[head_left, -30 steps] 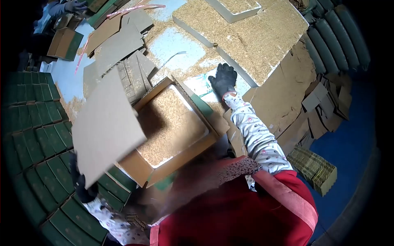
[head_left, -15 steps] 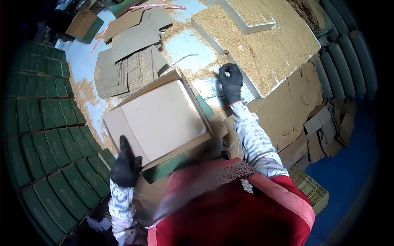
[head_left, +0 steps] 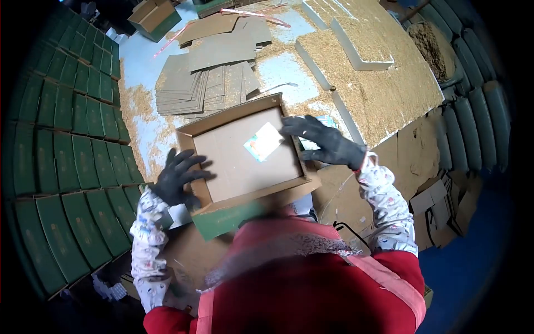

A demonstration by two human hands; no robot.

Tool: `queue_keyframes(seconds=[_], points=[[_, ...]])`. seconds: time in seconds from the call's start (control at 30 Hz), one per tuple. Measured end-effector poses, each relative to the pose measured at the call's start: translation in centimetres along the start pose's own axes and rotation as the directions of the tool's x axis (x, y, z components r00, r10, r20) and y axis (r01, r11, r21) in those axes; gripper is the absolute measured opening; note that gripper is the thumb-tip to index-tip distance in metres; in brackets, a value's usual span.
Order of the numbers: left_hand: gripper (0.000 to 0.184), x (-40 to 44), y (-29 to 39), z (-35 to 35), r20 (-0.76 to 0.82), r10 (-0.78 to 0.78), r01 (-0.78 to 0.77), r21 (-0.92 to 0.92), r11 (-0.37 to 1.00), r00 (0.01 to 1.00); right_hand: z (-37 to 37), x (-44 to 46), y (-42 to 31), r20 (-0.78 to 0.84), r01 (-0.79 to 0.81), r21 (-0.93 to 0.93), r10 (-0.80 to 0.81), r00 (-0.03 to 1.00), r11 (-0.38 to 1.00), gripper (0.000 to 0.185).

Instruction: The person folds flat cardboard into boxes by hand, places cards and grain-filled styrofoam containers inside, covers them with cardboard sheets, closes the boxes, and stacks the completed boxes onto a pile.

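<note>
An open cardboard box [head_left: 228, 181], brown inside and green outside, stands in front of me at the table's near edge. A small printed leaflet [head_left: 263, 142], white with blue-green and orange, lies flat on its bottom. My left hand [head_left: 177, 177], in a black glove, is at the box's left wall with fingers spread over the rim. Over the right wall reaches my right hand [head_left: 328, 143], also black-gloved, its fingers stretched toward the leaflet and its grip empty. Partly behind that hand, more printed leaflets [head_left: 311, 123] show beside the box.
Flat grey cardboard sheets [head_left: 214, 78] lie stacked beyond the box. Shredded brown material covers large pale slabs [head_left: 384, 83] at the right. Green boxes [head_left: 72, 167] are piled along the left. An open box [head_left: 151, 19] stands far back, and grey-green sacks [head_left: 473, 128] line the right.
My right hand has moved from the leaflets beside the box to its right wall, and a leaflet now lies inside. My left hand's fingers have spread. The view has shifted.
</note>
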State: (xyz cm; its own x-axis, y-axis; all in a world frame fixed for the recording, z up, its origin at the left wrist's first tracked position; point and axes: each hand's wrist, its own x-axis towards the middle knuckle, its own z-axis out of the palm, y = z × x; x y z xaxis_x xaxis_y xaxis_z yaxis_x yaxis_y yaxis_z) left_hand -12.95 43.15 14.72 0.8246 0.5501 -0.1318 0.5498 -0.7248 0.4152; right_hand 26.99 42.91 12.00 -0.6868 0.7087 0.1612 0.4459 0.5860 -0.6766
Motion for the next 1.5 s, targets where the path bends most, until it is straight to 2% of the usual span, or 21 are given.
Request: queue_keyframes(seconds=[0.07,0.13,0.2,0.23,0.27,0.3,0.33,0.4,0.43,0.53,0.67,0.7,0.73,0.77,0.8,0.9,0.93,0.97,1.13,1.3,1.5], points=[[0.081,3.6,2.2,1.7,0.008,0.094,-0.094,0.196,0.976,0.996,3.8,2.3,0.1,0.072,0.175,-0.254,-0.162,0.984,0.951,0.063],[0.092,5.5,3.4,6.0,-0.162,-0.043,0.086,0.27,0.959,0.986,7.9,3.9,0.8,0.056,0.082,-0.267,-0.07,0.996,0.96,0.071],[0.105,2.9,1.5,9.8,-0.338,-0.508,0.549,0.029,0.836,0.792,9.9,2.9,3.5,-0.366,-0.313,-0.185,0.23,0.902,0.932,0.073],[0.112,0.1,-0.4,13.4,-0.409,-0.656,0.645,-0.187,0.741,0.635,11.9,2.1,5.2,-0.538,-0.421,0.094,0.402,0.741,0.902,0.075],[0.106,-2.5,-2.7,19.0,-0.366,-0.732,0.567,-0.466,0.679,0.575,14.0,1.8,5.6,-0.612,-0.435,0.393,0.584,0.533,0.81,0.076],[0.089,-4.9,-6.2,28.1,-0.266,-0.707,0.195,-0.844,0.499,0.655,12.8,2.9,2.6,-0.245,-0.061,0.95,0.853,0.461,0.306,0.065],[0.085,-4.5,-4.7,27.8,-0.036,-0.775,0.184,-0.964,0.194,0.631,13.8,2.0,3.6,0.056,0.062,0.991,0.78,0.623,-0.121,0.057],[0.077,-3.1,-3.3,25.6,-0.024,-0.821,0.022,-0.999,0.045,0.57,14.2,3.6,3.6,0.171,0.053,0.946,0.63,0.757,-0.321,0.056],[0.073,-2.8,-3.2,23.7,-0.081,-0.839,-0.085,-0.995,0.042,0.538,13.5,4.6,1.6,0.188,-0.062,0.975,0.643,0.742,-0.213,0.058],[0.063,-4.3,-1.8,16.1,-0.334,-0.839,-0.434,-0.891,0.132,0.43,11.3,8.5,1.1,0.45,-0.318,0.86,0.3,0.841,-0.398,0.062],[0.054,-13.4,4.9,3.8,-0.789,-0.596,-0.578,-0.558,0.595,0.147,7.2,18.9,-2.0,0.264,-0.232,0.935,0.089,0.96,-0.27,0.058],[0.058,-17.4,8.0,1.0,-0.879,-0.465,-0.102,-0.474,0.874,0.103,5.5,21.3,-4.5,0.181,-0.168,0.965,0.046,0.982,-0.203,0.058],[0.056,-19.6,12.0,-3.4,-0.962,-0.27,-0.048,-0.273,0.961,0.047,3.9,23.3,-7.2,0.104,-0.103,0.984,0.002,0.995,-0.145,0.057],[0.045,-24.6,11.8,-6.7,-0.992,0.116,-0.081,0.112,0.99,0.054,2.2,25.3,-10.3,0.029,-0.033,0.995,-0.047,0.998,-0.091,0.057],[0.041,-29.0,13.8,-10.3,-0.975,0.219,0.38,0.186,0.906,-0.044,0.7,27.2,-13.2,-0.041,0.036,0.998,-0.089,0.995,-0.056,0.056],[0.033,-41.0,14.6,-23.1,-0.618,0.692,0.821,0.127,0.556,-0.373,-4.2,31.4,-21.9,-0.239,0.251,0.967,-0.215,0.947,0.033,0.054],[0.029,-49.6,13.4,-28.2,-0.732,0.37,0.394,0.15,0.907,-0.572,-6.0,32.9,-25.1,-0.303,0.326,0.944,-0.251,0.919,0.054,0.054],[0.029,-53.1,13.5,-32.4,-0.742,0.249,0.324,0.046,0.945,-0.622,-7.7,34.3,-28.1,-0.36,0.392,0.917,-0.279,0.89,0.068,0.053],[0.027,-57.6,10.4,-41.2,-0.784,0.101,0.535,-0.318,0.783,-0.612,-13.9,39.9,-40.4,-0.56,0.648,0.746,-0.379,0.736,0.156,0.05],[0.026,-57.1,8.8,-42.7,-0.825,0.042,0.653,-0.413,0.635,-0.563,-15.0,45.7,-48.1,-0.67,0.8,0.364,-0.463,0.581,0.477,0.048],[0.026,-55.6,8.5,-41.9,-0.864,0.05,0.755,-0.409,0.513,-0.502,-11.7,53.1,-53.8,-0.668,0.343,-0.339,-0.481,0.568,0.876,0.045]])
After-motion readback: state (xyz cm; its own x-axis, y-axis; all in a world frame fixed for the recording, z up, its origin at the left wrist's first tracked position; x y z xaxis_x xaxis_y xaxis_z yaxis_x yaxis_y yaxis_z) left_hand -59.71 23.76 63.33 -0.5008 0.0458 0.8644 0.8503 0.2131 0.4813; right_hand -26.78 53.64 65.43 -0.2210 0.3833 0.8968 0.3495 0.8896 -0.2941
